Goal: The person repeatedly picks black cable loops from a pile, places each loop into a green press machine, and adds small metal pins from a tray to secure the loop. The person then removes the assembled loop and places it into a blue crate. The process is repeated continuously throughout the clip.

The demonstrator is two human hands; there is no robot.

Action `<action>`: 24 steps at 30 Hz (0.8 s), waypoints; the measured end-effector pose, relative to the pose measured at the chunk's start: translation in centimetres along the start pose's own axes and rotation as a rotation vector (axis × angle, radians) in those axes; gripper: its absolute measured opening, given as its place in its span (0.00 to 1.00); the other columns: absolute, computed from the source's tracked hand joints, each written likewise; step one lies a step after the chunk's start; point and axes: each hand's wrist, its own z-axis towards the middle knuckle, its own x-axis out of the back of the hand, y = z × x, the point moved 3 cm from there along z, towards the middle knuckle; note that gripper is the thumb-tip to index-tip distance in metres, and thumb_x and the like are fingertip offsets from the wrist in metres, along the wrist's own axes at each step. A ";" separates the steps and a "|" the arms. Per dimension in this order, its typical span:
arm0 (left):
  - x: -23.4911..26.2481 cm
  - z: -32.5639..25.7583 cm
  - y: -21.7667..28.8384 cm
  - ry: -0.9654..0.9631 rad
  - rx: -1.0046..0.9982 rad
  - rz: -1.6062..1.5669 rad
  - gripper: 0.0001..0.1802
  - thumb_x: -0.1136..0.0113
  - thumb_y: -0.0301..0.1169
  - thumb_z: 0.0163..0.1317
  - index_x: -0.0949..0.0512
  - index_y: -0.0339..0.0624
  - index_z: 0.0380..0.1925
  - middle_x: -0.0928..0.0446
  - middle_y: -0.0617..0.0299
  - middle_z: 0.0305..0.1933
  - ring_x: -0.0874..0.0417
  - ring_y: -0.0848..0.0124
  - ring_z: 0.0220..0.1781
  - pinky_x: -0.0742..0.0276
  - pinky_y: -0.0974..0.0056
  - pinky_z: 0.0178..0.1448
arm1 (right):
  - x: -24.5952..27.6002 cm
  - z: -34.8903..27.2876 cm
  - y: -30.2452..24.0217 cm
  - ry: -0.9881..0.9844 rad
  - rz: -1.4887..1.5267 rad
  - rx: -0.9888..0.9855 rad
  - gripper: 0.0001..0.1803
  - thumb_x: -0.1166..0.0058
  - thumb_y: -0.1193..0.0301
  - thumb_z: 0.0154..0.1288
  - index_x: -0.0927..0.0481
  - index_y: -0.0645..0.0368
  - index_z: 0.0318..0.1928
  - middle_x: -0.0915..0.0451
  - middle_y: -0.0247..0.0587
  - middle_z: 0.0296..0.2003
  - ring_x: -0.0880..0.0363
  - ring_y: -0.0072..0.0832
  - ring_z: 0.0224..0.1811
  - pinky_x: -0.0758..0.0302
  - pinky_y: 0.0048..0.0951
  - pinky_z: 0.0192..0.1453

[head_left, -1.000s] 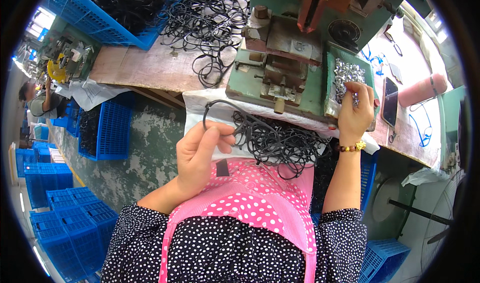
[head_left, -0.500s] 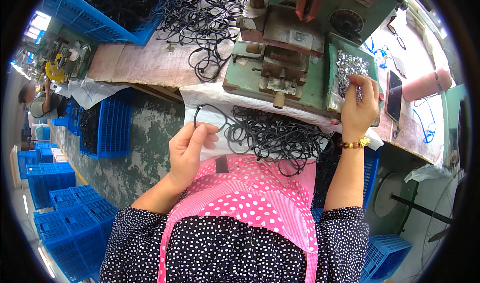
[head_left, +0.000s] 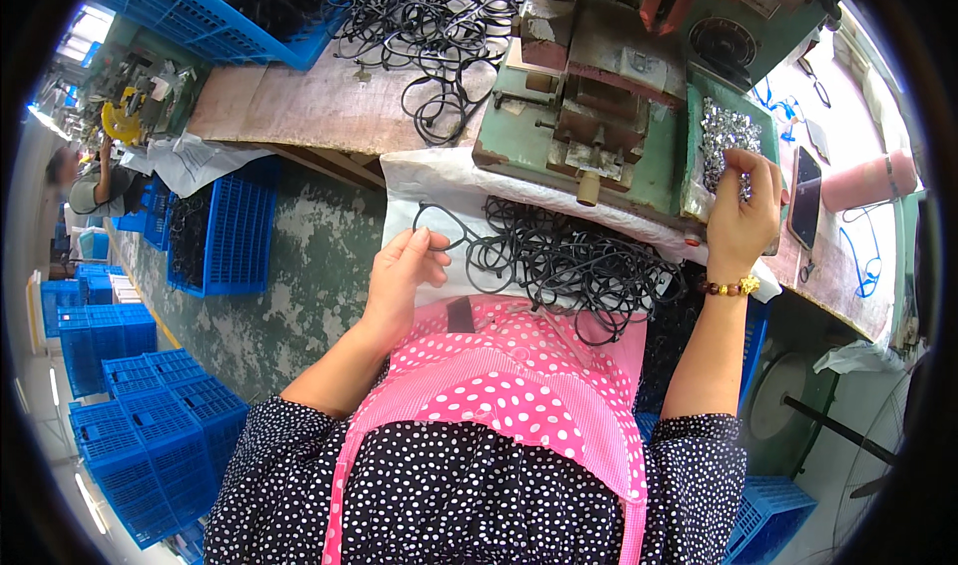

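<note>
My left hand is closed in a pinch on a thin black looped frame, which looks like a glasses frame. It is held at the left side of a tangled pile of similar black frames on white cloth over my lap. My right hand reaches into a green tray of small shiny metal pieces. Its fingertips are bent together among the pieces; what they grip, if anything, is hidden. A green machine with a metal fixture stands between the hands, farther back.
More black frames lie on the table beside a blue crate. At right are a phone, a pink cylinder and a blue looped frame. Blue crates stand at left; a person is in the background.
The whole view has shifted, with the table and machine now farther right in the picture. My left hand still pinches the black frame, and my right hand stays at the metal pieces.
</note>
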 end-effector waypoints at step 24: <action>2.6 3.7 -5.7 0.120 0.155 -0.235 0.16 0.51 0.42 0.76 0.24 0.39 0.41 0.23 0.62 0.31 0.23 0.72 0.29 0.27 0.66 0.35 | -0.1 -0.1 0.1 0.019 -0.081 0.015 0.09 0.44 0.81 0.60 0.15 0.58 0.38 0.18 0.39 0.38 0.19 0.34 0.42 0.24 0.32 0.50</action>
